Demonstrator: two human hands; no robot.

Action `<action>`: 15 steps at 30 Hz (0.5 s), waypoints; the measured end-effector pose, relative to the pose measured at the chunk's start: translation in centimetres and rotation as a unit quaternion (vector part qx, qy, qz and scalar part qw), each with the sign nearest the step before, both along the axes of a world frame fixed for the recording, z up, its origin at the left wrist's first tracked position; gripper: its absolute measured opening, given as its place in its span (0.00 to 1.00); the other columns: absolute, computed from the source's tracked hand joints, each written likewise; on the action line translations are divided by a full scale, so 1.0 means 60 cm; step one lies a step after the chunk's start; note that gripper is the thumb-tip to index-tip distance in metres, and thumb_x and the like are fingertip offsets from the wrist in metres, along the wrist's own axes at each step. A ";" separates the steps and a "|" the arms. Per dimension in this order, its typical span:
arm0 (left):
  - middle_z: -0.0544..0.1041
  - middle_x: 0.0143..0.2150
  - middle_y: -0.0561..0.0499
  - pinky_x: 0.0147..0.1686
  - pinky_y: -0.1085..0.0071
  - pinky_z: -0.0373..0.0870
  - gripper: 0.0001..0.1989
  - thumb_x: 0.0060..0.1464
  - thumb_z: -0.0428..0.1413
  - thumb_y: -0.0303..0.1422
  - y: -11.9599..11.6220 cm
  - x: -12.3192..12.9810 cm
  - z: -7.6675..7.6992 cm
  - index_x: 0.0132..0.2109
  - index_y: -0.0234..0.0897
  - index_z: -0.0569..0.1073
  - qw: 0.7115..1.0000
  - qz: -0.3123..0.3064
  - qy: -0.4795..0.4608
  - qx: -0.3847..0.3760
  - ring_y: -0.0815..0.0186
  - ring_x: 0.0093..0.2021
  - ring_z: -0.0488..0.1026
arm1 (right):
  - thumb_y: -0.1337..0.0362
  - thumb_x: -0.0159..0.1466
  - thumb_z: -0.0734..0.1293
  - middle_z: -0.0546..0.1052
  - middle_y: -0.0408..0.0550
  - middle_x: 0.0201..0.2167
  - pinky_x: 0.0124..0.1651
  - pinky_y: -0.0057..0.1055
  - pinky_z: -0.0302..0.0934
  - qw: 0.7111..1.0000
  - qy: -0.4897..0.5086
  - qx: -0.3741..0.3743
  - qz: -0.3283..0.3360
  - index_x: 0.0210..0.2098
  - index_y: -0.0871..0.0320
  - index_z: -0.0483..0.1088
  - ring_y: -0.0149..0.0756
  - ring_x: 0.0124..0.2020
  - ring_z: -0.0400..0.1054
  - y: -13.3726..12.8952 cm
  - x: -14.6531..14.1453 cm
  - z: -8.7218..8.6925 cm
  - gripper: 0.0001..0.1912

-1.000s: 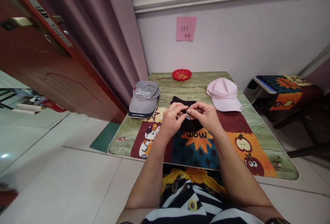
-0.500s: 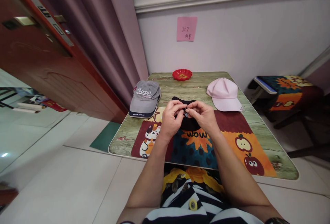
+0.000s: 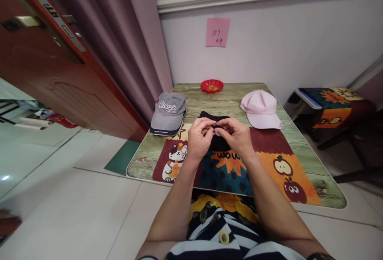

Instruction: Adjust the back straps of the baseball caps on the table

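Observation:
A black cap [image 3: 220, 144] lies on the middle of the patterned mat, largely covered by my hands. My left hand [image 3: 200, 138] is closed in a pinch at its middle. Facing it, my right hand [image 3: 235, 134] pinches the same spot with thumb and forefinger, and the fingertips of both hands almost meet. The small part between them is too hidden to make out. A grey cap [image 3: 169, 112] with white lettering sits to the left, and a pink cap [image 3: 260, 108] rests to the right, both apart from my hands.
A red scalloped dish [image 3: 212, 86] stands at the table's back edge by the wall. The mat [image 3: 281, 144] covers the front of the wood-patterned table [image 3: 140, 164]. On the left are a curtain [image 3: 143, 32] and a brown door [image 3: 83, 80]; a stool [image 3: 332, 100] is at right.
My hands stay pinched over the black cap, with only small finger shifts. The right hand has turned slightly. The other caps and the dish stay put on the table.

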State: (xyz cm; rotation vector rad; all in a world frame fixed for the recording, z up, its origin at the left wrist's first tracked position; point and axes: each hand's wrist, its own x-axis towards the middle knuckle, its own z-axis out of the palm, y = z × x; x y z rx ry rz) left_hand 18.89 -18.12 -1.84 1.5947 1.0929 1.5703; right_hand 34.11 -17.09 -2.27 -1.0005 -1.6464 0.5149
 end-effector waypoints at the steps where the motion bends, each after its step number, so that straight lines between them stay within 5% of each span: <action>1: 0.73 0.47 0.47 0.38 0.73 0.78 0.09 0.54 0.58 0.26 0.001 -0.001 0.000 0.42 0.35 0.79 1.000 0.005 -0.007 -0.005 0.71 0.36 0.76 | 0.59 0.61 0.73 0.79 0.47 0.34 0.32 0.30 0.69 1.000 -0.017 0.019 0.000 0.38 0.55 0.78 0.33 0.29 0.72 -0.001 0.000 0.002 0.08; 7: 0.75 0.42 0.48 0.35 0.77 0.73 0.18 0.48 0.60 0.24 0.005 -0.004 -0.001 0.49 0.33 0.75 0.993 0.007 -0.090 -0.078 0.76 0.30 0.73 | 0.64 0.62 0.72 0.79 0.48 0.39 0.34 0.31 0.70 0.992 -0.100 0.072 0.036 0.50 0.54 0.76 0.33 0.29 0.70 0.001 0.003 0.003 0.16; 15: 0.73 0.44 0.49 0.32 0.79 0.69 0.28 0.46 0.61 0.24 0.003 0.001 -0.001 0.56 0.36 0.69 0.987 0.022 -0.137 -0.080 0.78 0.29 0.71 | 0.65 0.65 0.69 0.80 0.49 0.40 0.40 0.33 0.71 0.982 -0.138 0.129 -0.007 0.46 0.55 0.76 0.38 0.38 0.75 0.001 -0.008 -0.004 0.10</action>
